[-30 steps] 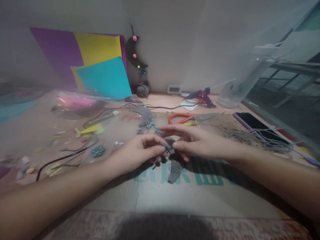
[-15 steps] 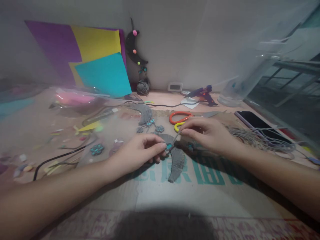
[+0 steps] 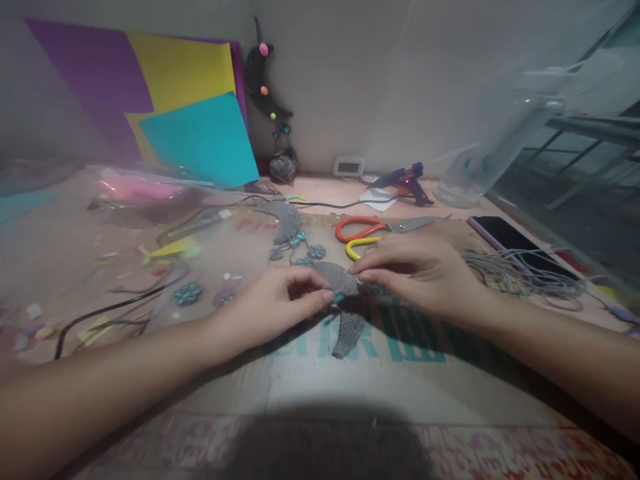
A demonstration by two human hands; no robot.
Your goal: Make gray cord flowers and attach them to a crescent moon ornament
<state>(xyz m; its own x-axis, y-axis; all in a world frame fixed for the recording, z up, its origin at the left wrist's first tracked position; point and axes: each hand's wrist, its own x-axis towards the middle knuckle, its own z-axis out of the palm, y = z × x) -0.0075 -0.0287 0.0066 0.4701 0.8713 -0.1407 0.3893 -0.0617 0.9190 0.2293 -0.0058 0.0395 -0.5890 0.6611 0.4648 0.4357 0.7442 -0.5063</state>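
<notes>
My left hand [image 3: 295,297] pinches a small teal piece [image 3: 339,297] with grey cord around it between thumb and forefinger. Just to its right, my right hand [image 3: 410,270] has thumb and fingertips pressed together on the grey cord, most of which its fingers hide. Under both hands lies a grey cord-wrapped crescent [image 3: 349,333], its middle partly covered. A second grey crescent [image 3: 287,223], with small teal-and-grey flowers [image 3: 316,251] on cords, rests behind my left hand. Another teal flower [image 3: 187,293] is on the board to the left.
Orange-and-yellow-handled scissors [image 3: 360,229] lie behind my right hand. At the back are a glue gun [image 3: 407,180] and a small white display [image 3: 349,166]. A grey cord bundle [image 3: 530,273] overlaps a phone [image 3: 520,250] at right. A transparent jug [image 3: 460,193] stands behind.
My right hand has come slightly left and lower, closer to my left hand. The cord stretch that showed between them is now mostly hidden. The whole view has shifted a little.
</notes>
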